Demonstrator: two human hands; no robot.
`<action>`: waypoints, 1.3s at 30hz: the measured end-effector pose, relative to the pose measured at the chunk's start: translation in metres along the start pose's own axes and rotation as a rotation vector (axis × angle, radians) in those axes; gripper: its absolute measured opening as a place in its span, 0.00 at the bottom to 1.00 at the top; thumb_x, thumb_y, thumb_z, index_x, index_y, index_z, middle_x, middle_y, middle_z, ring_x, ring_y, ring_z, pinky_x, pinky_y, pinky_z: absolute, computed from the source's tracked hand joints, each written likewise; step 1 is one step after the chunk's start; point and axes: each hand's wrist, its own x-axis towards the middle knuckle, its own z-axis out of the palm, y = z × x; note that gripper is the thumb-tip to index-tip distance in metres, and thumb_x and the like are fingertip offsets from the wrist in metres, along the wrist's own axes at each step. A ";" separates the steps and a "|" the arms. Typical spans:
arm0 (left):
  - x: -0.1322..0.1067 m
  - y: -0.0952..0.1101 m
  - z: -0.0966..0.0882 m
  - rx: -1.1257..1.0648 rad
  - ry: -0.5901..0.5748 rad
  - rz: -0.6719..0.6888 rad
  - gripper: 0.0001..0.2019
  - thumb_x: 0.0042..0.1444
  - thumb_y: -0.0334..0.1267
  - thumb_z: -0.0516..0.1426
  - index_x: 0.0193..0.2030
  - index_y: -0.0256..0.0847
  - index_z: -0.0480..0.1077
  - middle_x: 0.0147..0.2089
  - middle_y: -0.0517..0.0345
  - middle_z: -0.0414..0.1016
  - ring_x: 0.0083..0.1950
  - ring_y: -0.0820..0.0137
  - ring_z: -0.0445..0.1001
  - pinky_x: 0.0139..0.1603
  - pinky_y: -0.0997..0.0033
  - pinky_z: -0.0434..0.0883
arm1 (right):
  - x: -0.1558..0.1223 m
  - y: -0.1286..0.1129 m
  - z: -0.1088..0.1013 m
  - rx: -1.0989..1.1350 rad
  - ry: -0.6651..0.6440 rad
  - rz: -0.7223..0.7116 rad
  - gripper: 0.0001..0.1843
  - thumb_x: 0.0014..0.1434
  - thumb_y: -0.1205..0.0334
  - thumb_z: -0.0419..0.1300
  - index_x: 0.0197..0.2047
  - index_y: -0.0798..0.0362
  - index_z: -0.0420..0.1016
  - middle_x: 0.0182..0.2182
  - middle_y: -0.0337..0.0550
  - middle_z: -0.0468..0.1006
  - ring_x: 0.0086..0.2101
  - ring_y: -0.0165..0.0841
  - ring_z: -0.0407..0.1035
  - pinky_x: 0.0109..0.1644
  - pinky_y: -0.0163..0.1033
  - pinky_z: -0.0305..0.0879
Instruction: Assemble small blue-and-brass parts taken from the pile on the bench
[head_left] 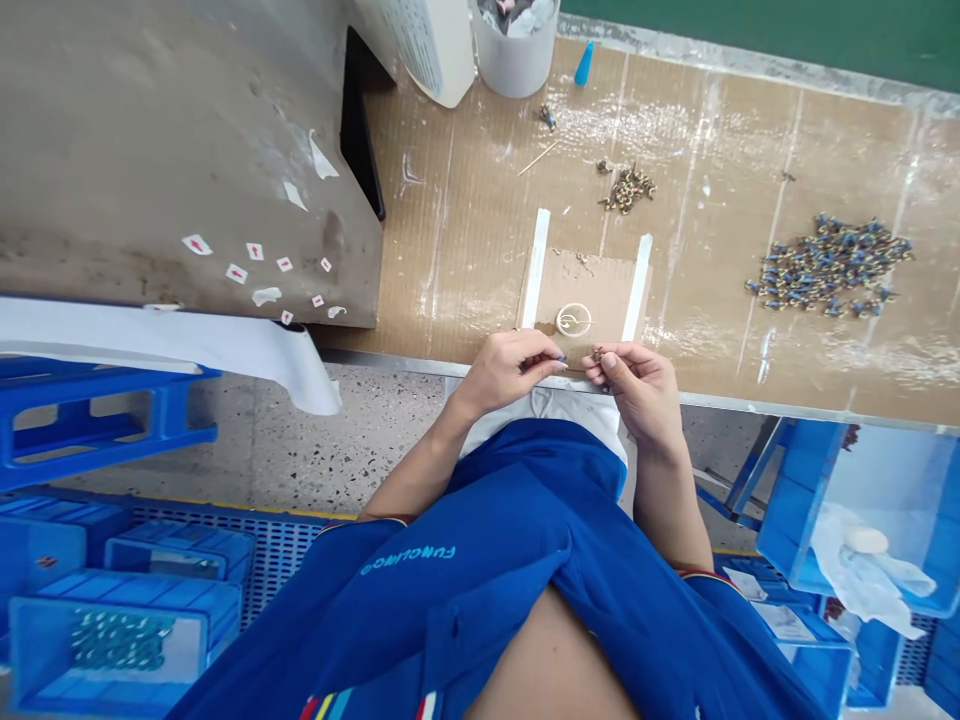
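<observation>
My left hand (511, 372) and my right hand (636, 388) meet at the near edge of a cardboard-covered workbench (705, 140), fingers pinched together. Between the fingertips sits a tiny dark metal part (598, 355), gripped by my right hand, while my left hand pinches a thin piece that reaches toward it. Just beyond the hands lies a taped cardboard pad (585, 285) with a small white ring (574, 321) on it. A large heap of small blue-and-brass parts (829, 265) lies to the right, and a smaller brass cluster (628, 188) lies farther back.
A white cup (516, 45) and a blue cone (584, 62) stand at the bench's back. A grey machine surface (165, 150) with stickers lies left. Blue crates (120, 620) sit on the floor at left, and a blue bin (862, 510) with white cloth hangs at right.
</observation>
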 end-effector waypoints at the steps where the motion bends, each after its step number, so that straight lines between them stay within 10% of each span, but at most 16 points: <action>1: 0.000 0.000 0.000 0.002 -0.002 0.003 0.04 0.60 0.28 0.63 0.34 0.34 0.73 0.29 0.61 0.73 0.26 0.80 0.65 0.29 0.79 0.62 | 0.000 0.000 0.001 0.017 0.004 0.011 0.24 0.44 0.44 0.75 0.36 0.55 0.82 0.30 0.43 0.82 0.28 0.22 0.75 0.35 0.26 0.76; 39: -0.003 -0.004 0.005 0.039 -0.047 0.024 0.08 0.63 0.32 0.61 0.32 0.34 0.71 0.28 0.60 0.72 0.28 0.77 0.68 0.33 0.75 0.64 | -0.007 0.009 0.022 -0.208 0.115 -0.140 0.27 0.46 0.39 0.72 0.34 0.56 0.81 0.25 0.41 0.78 0.26 0.22 0.72 0.31 0.28 0.73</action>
